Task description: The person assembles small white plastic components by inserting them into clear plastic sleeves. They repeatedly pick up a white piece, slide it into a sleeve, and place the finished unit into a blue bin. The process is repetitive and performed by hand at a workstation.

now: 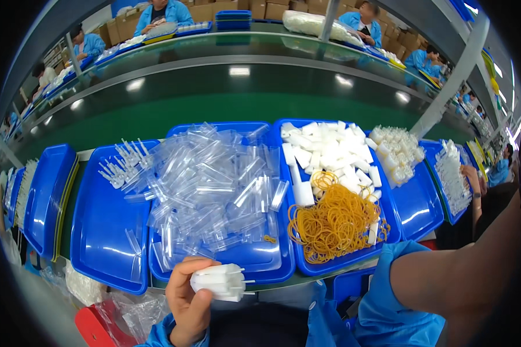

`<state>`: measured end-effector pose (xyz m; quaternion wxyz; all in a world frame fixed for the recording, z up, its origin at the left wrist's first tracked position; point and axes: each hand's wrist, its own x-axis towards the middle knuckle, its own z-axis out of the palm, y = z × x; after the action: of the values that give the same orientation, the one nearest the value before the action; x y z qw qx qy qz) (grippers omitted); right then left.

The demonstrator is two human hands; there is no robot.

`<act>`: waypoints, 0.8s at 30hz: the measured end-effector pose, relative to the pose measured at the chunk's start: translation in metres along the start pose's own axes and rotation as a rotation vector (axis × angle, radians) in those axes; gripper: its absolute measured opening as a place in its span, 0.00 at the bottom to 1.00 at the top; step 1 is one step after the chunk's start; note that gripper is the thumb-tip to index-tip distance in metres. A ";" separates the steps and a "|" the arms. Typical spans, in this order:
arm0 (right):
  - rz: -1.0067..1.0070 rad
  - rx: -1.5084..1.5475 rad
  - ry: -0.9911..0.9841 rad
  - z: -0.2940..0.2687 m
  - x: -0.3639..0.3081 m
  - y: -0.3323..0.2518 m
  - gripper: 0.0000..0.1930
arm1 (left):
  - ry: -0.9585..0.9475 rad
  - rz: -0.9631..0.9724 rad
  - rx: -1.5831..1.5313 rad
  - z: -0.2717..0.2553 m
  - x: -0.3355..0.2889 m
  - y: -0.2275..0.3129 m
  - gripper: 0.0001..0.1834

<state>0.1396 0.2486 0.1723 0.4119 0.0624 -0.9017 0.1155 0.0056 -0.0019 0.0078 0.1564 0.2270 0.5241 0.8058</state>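
Observation:
My left hand (186, 301) grips a bundle of small white plastic pieces (219, 282) at the near edge of the bench, just in front of a blue tray (255, 263) heaped with clear plastic sleeves (214, 188). Only my right forearm and its blue sleeve (388, 301) show at the lower right; the right hand itself is outside the picture. To the right, another blue tray (330, 267) holds white blocks (330, 153) at the back and a pile of yellow rubber bands (334, 222) at the front.
A blue tray (98, 231) at the left carries a few clear sleeves and white pronged parts (121, 165). More blue trays (417, 208) at the right hold white parts. A green conveyor belt (226, 104) runs behind. Several people in blue work across it.

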 end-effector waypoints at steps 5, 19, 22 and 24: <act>-0.017 0.007 0.019 0.007 0.018 0.011 0.20 | -0.086 0.014 0.120 0.002 0.007 0.008 0.25; 0.168 -0.167 -0.358 0.163 -0.025 0.055 0.15 | -0.178 -0.024 -0.048 0.002 0.017 0.000 0.23; 0.174 -0.243 -0.387 0.162 -0.021 0.054 0.11 | -0.194 0.041 -0.003 0.003 0.018 0.000 0.22; 0.300 -0.037 -0.267 0.150 -0.018 0.047 0.12 | -0.196 0.054 0.018 0.006 0.017 0.005 0.22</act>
<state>0.0323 0.2553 0.0560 0.2681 -0.0653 -0.9495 0.1496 -0.0056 0.0089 0.0176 0.1832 0.3203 0.5073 0.7788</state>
